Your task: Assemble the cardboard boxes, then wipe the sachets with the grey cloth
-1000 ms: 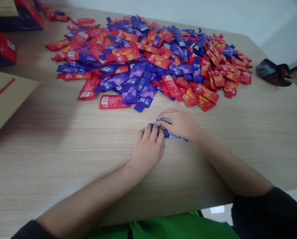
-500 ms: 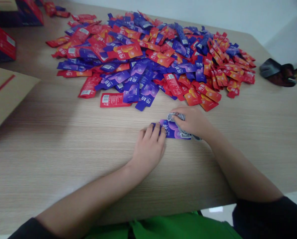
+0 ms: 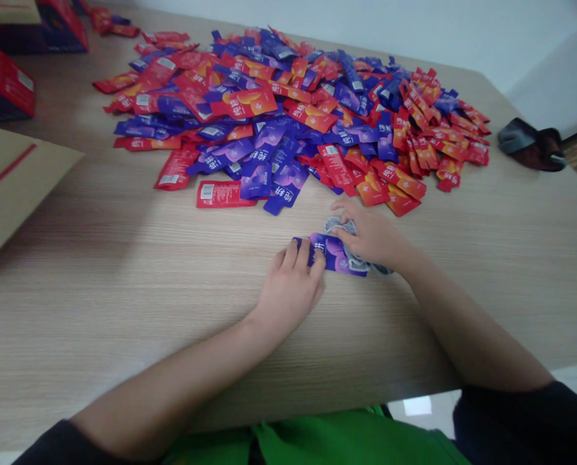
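Observation:
A purple packet lies flat on the wooden table, between my hands. The fingers of my left hand lie spread over its left end, pressing it on the table top. My right hand has its fingers bent round a crumpled grey cloth, which touches the packet's right part. Part of the cloth is hidden under that hand. Beyond both hands is a wide heap of red and purple packets, and a red packet with a barcode lies at its near edge.
At the far left stand red and dark boxes. A brown cardboard flap with a red stripe juts in from the left edge. Towards the right edge of the table is a dark, shiny object. A wall rises behind the table.
The packet's right end has turned slightly towards me under the cloth. My right forefinger has lifted a little from the cloth. The view has shifted slightly.

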Available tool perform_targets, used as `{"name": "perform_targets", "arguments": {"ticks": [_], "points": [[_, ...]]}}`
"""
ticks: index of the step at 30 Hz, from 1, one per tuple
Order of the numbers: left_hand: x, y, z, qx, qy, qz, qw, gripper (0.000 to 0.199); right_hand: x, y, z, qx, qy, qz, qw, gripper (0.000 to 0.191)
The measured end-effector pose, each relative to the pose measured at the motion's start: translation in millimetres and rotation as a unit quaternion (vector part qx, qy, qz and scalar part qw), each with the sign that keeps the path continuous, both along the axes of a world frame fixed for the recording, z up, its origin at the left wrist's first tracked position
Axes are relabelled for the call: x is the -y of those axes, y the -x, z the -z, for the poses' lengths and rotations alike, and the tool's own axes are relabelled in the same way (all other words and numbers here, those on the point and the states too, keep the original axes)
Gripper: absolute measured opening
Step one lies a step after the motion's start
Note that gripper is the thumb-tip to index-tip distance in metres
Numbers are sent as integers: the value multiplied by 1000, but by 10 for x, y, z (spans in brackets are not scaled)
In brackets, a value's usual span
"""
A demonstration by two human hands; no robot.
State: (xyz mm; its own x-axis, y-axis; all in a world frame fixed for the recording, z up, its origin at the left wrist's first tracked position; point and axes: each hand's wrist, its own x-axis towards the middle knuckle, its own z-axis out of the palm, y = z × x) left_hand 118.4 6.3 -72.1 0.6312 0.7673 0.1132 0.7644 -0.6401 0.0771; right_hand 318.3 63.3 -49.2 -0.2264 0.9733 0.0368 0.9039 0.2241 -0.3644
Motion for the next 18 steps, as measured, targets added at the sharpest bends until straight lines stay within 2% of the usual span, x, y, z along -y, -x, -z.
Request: {"name": "perform_targets", "arguments": {"ticks": [5, 9, 13, 18], "points": [[8, 26, 5, 6, 3, 7, 1000, 44, -72, 158, -93, 17, 2, -68, 998, 16], [6, 20, 0, 9, 5, 3, 1000, 43, -112, 327, -65, 7, 29, -130, 991, 23], [12, 1, -2, 4, 12, -7, 1000, 43, -113, 319, -15, -5, 60, -119, 991, 24], [16, -11, 2, -1, 13, -9, 1000, 43, -101, 264, -42, 20, 60, -103, 993, 22]]}}
